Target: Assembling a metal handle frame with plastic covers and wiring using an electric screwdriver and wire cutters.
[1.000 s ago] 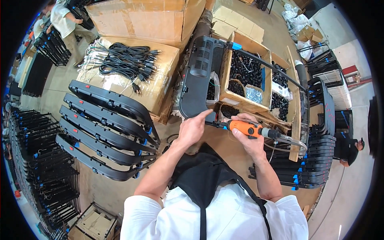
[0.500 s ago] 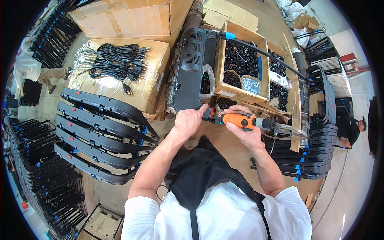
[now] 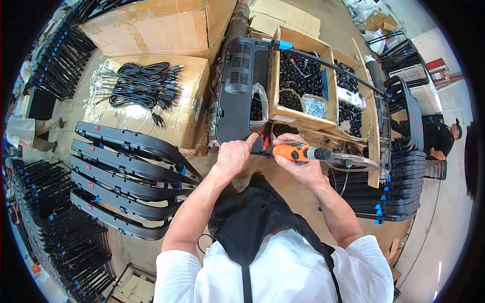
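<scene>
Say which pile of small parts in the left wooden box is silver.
The bright pile in that box's near right corner; the brown pile beside it and black pile behind are dark.

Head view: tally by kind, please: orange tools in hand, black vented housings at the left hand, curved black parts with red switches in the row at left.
Orange tool: 1
Black vented housing: 1
Curved black parts: 5
Total: 7
</scene>
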Available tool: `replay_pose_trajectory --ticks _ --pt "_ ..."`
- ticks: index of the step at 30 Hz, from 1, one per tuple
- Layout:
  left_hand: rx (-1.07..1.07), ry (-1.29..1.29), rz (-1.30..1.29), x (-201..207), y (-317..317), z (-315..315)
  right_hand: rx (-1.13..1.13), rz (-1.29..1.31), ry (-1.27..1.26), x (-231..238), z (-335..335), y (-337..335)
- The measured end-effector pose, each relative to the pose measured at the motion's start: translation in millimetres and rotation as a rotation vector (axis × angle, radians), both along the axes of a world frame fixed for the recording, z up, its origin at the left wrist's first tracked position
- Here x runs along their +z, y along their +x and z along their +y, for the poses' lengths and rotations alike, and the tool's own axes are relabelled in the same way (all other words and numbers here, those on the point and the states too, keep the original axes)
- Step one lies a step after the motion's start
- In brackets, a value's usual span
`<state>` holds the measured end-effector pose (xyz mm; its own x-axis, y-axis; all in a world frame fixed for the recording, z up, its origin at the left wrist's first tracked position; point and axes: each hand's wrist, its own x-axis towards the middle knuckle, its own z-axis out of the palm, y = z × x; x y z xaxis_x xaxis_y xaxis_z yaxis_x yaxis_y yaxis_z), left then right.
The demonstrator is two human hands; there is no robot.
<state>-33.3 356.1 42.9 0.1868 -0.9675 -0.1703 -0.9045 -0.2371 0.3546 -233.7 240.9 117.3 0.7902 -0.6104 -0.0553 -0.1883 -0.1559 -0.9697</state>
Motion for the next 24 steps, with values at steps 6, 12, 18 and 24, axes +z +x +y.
replay_pose_trajectory --ticks 6,12,18,24 --pt "0.000 -0.014 0.022 -1.3 3.7 0.1 0.076 0.080 -0.085 4.4 -2.9 17.4" --pt "0.292 -0.122 0.362 -10.0 7.5 12.5 0.306 0.294 -0.354 15.1 -9.0 30.3" --pt "0.748 -0.308 1.836 -20.5 -5.9 50.6 0.343 0.258 -0.303 10.9 -11.7 26.8" --pt "0.907 -0.186 1.873 -22.9 -30.4 72.6 0.340 0.220 -0.103 10.7 -22.4 38.5"
